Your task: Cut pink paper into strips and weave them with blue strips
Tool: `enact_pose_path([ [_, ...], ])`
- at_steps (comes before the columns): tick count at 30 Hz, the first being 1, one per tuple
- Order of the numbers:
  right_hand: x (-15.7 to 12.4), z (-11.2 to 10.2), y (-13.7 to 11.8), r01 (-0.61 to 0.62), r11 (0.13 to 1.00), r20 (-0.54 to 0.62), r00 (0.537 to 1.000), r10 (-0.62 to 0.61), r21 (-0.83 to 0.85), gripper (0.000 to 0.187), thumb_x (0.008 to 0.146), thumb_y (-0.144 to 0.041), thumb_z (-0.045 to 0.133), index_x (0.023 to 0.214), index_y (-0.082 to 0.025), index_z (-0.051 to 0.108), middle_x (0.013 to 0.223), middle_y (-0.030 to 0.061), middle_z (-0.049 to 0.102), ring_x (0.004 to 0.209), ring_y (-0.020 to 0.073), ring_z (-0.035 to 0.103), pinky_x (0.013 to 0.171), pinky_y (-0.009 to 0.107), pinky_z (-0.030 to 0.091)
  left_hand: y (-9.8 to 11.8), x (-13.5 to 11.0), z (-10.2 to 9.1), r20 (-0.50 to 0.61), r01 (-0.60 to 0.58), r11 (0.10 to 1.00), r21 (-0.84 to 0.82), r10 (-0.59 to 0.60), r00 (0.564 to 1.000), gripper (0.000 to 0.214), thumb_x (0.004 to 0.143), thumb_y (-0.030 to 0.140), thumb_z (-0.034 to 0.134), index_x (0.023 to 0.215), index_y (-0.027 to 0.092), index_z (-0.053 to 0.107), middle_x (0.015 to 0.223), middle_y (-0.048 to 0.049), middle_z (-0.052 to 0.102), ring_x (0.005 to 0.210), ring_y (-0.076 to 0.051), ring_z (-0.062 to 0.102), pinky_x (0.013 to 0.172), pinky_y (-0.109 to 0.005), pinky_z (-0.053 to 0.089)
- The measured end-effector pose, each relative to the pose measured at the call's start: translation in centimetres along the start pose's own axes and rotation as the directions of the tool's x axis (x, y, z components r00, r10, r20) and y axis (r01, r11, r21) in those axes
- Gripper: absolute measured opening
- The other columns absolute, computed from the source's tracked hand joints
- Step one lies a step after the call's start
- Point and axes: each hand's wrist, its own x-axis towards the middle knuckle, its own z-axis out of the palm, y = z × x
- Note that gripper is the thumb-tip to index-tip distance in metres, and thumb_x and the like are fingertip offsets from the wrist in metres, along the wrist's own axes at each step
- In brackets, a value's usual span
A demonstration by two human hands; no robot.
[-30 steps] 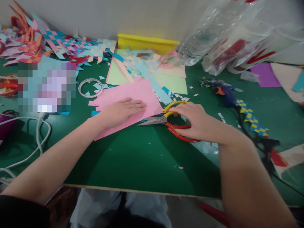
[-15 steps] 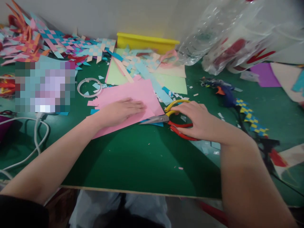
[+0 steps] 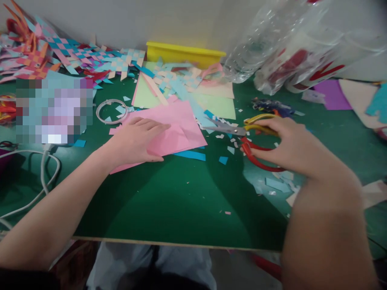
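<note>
Pink paper sheets [image 3: 181, 121] lie on the green table. My left hand [image 3: 137, 139] rests on them with thumb and fingers apart, the thumb reaching over the near edge. A blue paper strip [image 3: 192, 154] pokes out from under the pink paper. To the right, my right hand [image 3: 287, 141] grips a pair of scissors [image 3: 242, 131] by the yellow and red handles. The blades point left toward the right corner of the pink paper, above small paper scraps [image 3: 225, 136]. Beside my left hand lies a roll of tape [image 3: 111, 111].
Woven paper strips [image 3: 75, 52] are heaped at the back left. A yellow box [image 3: 184, 54] stands against the wall. Plastic-wrapped cups [image 3: 314, 60] and a clear bottle [image 3: 250, 48] stand back right. A white cable [image 3: 45, 173] loops at left, and the table's front edge [image 3: 175, 243] is near me.
My right hand has moved right, carrying the scissors away from the pink paper. My left hand has drawn back left and its thumb has spread out.
</note>
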Motion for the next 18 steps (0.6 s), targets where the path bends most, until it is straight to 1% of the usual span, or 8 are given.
enact_pose_path([
  [3,0.3,0.0,-0.3,-0.136,0.989,-0.136,0.983,0.126,-0.061,0.045,0.066,-0.049,0.060,0.100,-0.019,0.058,0.105,0.0194,0.066,0.106,0.0422,0.060,0.094,0.058,0.041,0.1,0.2,-0.2,0.008,0.021,0.999,-0.030,-0.021,1.000,0.074,0.085,0.049,0.064,0.148,0.024,0.035,0.149,-0.0060,0.048,0.136,-0.032,0.043,0.113,-0.048,0.031],
  [5,0.5,0.1,-0.8,-0.198,0.978,-0.198,0.963,0.183,-0.059,0.047,0.065,-0.049,0.060,0.100,-0.019,0.057,0.099,0.0182,0.066,0.103,0.0418,0.061,0.095,0.061,0.039,0.3,0.3,-0.3,0.014,0.056,0.995,-0.078,-0.055,0.998,0.074,0.086,0.046,0.063,0.150,0.027,0.031,0.149,-0.0047,0.048,0.136,-0.032,0.043,0.111,-0.046,0.035],
  [7,0.5,0.1,-1.3,-0.218,0.976,-0.244,0.948,0.204,-0.030,0.048,0.064,-0.047,0.061,0.104,-0.019,0.057,0.098,0.0173,0.066,0.099,0.0387,0.062,0.095,0.059,0.040,0.5,0.3,-0.5,0.007,0.092,0.983,-0.157,-0.092,0.996,0.070,0.088,0.040,0.059,0.150,0.029,0.029,0.147,-0.0044,0.049,0.134,-0.029,0.045,0.105,-0.042,0.042],
  [9,0.5,0.3,-1.5,-0.215,0.977,-0.274,0.940,0.204,-0.009,0.049,0.065,-0.045,0.061,0.106,-0.019,0.057,0.098,0.0163,0.066,0.096,0.0352,0.062,0.094,0.057,0.041,0.5,0.2,-0.6,-0.014,0.117,0.960,-0.253,-0.124,0.992,0.065,0.089,0.032,0.055,0.150,0.029,0.031,0.141,-0.0048,0.053,0.126,-0.026,0.052,0.098,-0.038,0.047],
  [12,0.6,0.7,-1.2,-0.219,0.976,-0.326,0.922,0.211,0.010,0.052,0.060,-0.048,0.063,0.104,-0.020,0.059,0.093,0.0130,0.065,0.087,0.0316,0.062,0.093,0.057,0.042,0.4,0.1,-0.5,-0.051,0.127,0.912,-0.389,-0.159,0.986,0.057,0.088,0.025,0.054,0.144,0.028,0.043,0.130,-0.0051,0.060,0.107,-0.020,0.061,0.088,-0.034,0.052],
  [15,0.9,1.2,-0.8,-0.206,0.978,-0.359,0.912,0.196,0.012,0.053,0.054,-0.047,0.065,0.099,-0.020,0.060,0.087,0.0096,0.064,0.080,0.0284,0.061,0.090,0.057,0.042,0.4,0.1,-0.6,-0.070,0.136,0.867,-0.480,-0.192,0.979,0.046,0.085,0.023,0.057,0.131,0.024,0.058,0.124,-0.0062,0.063,0.097,-0.018,0.064,0.082,-0.031,0.054],
  [18,1.1,1.5,-0.6,-0.174,0.985,-0.376,0.913,0.158,-0.008,0.050,0.056,-0.047,0.064,0.098,-0.021,0.060,0.083,0.0067,0.061,0.076,0.0258,0.058,0.089,0.055,0.042,0.6,0.1,-0.9,-0.063,0.151,0.797,-0.585,-0.231,0.971,0.038,0.083,0.022,0.061,0.121,0.020,0.066,0.115,-0.0078,0.069,0.089,-0.017,0.066,0.077,-0.030,0.056],
])
